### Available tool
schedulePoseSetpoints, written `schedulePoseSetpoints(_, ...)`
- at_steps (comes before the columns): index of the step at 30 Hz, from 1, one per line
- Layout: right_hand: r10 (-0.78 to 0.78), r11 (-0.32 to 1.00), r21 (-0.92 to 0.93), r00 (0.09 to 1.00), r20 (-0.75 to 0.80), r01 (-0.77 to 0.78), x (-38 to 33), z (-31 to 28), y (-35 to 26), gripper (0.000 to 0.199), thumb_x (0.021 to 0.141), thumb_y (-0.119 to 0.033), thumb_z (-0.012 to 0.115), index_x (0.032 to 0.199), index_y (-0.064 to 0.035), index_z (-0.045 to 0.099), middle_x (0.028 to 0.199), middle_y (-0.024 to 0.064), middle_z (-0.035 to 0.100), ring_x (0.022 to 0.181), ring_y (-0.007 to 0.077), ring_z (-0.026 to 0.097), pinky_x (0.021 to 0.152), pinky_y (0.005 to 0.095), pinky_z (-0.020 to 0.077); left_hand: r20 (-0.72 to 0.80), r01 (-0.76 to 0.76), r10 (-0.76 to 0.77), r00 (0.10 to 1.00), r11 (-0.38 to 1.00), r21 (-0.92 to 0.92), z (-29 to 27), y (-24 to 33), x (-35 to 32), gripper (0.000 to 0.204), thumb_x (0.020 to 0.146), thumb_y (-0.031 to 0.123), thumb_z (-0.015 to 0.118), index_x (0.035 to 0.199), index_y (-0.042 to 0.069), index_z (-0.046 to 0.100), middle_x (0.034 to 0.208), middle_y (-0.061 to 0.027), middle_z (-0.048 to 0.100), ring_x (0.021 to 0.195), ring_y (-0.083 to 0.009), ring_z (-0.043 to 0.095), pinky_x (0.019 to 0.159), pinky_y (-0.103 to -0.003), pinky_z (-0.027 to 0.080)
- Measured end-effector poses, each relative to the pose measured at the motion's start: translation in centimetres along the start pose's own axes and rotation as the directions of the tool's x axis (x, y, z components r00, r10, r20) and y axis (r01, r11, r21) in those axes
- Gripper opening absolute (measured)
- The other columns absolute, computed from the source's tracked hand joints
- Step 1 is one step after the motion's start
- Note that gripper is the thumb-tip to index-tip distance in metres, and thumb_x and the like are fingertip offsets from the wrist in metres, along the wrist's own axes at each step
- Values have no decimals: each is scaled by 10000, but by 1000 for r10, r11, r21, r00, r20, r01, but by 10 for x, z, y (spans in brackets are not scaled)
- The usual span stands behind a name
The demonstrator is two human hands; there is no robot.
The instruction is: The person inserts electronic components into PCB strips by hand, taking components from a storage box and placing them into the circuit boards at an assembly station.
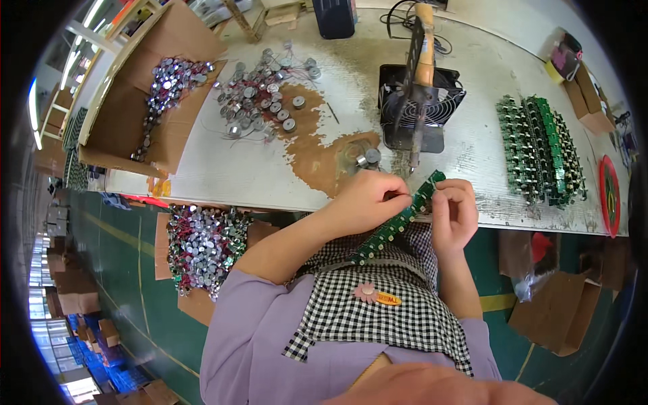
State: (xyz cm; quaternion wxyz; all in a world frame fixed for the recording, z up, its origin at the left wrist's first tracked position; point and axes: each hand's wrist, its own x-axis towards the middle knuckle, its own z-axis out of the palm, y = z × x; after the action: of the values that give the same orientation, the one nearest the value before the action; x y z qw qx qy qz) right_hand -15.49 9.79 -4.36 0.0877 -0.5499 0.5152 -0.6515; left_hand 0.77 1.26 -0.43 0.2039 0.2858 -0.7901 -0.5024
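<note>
A long green circuit board strip (388, 231), dotted with small pale parts, slants from my lap up to the table's front edge. My left hand (370, 200) is closed with its fingertips at the strip's upper half. Near the strip's far end my right hand (455, 214) pinches, thumb against forefinger. Whether a small part sits between the fingertips cannot be made out. Just beyond my hands a soldering iron (418, 128) with a wooden handle hangs tip down. Two or so round metal motors (370, 156) lie beyond my left hand.
A black fan (442, 101) stands behind the iron. Loose wired motors (260, 98) are spread at the left, beside a cardboard box (111, 128) of more. Rows of green boards (540, 148) and a red-rimmed dish (603, 196) lie right. Below the table stands a heaped carton (163, 246).
</note>
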Motion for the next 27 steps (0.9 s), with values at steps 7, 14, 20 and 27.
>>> schedulePoseSetpoints(7, 221, 940, 270, 975, -23, -206, -2, 0, 8, 81, 869, 42, 566, 799, 21, 531, 886, 86, 578, 669, 70, 486, 566, 185, 401, -464, -107, 516, 720, 743, 660, -82, -24, 31, 225, 730, 208, 711, 892, 59, 672, 849, -112, 605, 776, -274, 595, 697, -360, 475)
schedulePoseSetpoints(14, 245, 926, 290, 969, 29, -243, -2, 2, 10, 73, 870, 56, 552, 809, 27, 525, 910, 84, 574, 663, 61, 478, 566, 181, 402, -272, 277, -136, 953, 23, 960, -168, -58, 61, 149, 762, 83, 546, 825, 51, 678, 860, -171, 663, 832, -333, 649, 699, -431, 519)
schedulePoseSetpoints(20, 253, 923, 296, 967, 12, -245, -2, 2, 13, 71, 872, 51, 557, 814, 21, 528, 904, 78, 573, 653, 59, 477, 562, 181, 397, -392, 381, 47, 919, 162, 910, -159, -42, 60, 127, 775, 65, 533, 820, 35, 648, 829, -155, 667, 787, -338, 645, 669, -436, 502)
schedulePoseSetpoints(27, 226, 934, 283, 974, 8, -219, 1, 3, 14, 74, 867, 51, 566, 814, 13, 533, 899, 76, 575, 631, 52, 480, 531, 177, 391, -434, 93, 614, 659, 506, 857, -154, -48, 37, 142, 848, 62, 599, 970, -10, 606, 770, -133, 649, 697, -246, 640, 642, -324, 505)
